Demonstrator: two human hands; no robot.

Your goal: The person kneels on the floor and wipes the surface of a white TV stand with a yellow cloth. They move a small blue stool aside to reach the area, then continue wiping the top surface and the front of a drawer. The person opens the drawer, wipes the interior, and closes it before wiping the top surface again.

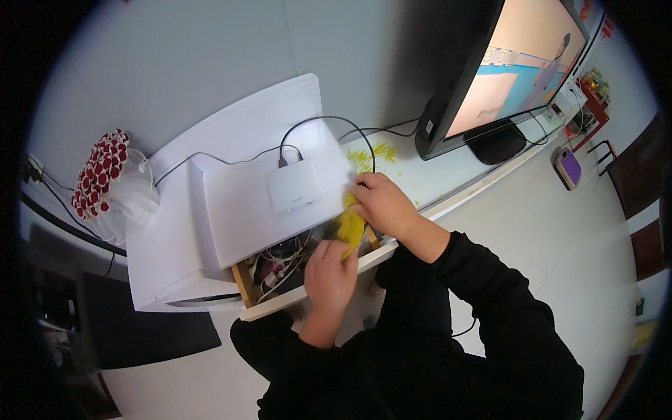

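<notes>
A thin yellow cloth [350, 229] hangs between my two hands over a pulled-out drawer. My right hand [387, 203] grips its upper end near the corner of the white cabinet top [236, 210]. At the lower end, the fingers of my left hand [329, 273] pinch the cloth close to the drawer front [273, 308]. Inside the drawer lies a tangle of white cables [286, 258], along with other small items that I cannot make out. Part of the drawer's contents is hidden by my hands and the cloth.
A white router-like box [295, 186] with black cables plugged in sits on the cabinet top. To the right, a television [517, 73] stands on a low white unit [404, 173]. Red-and-white artificial flowers [102, 173] stand at left. A black mat [152, 320] lies on the floor.
</notes>
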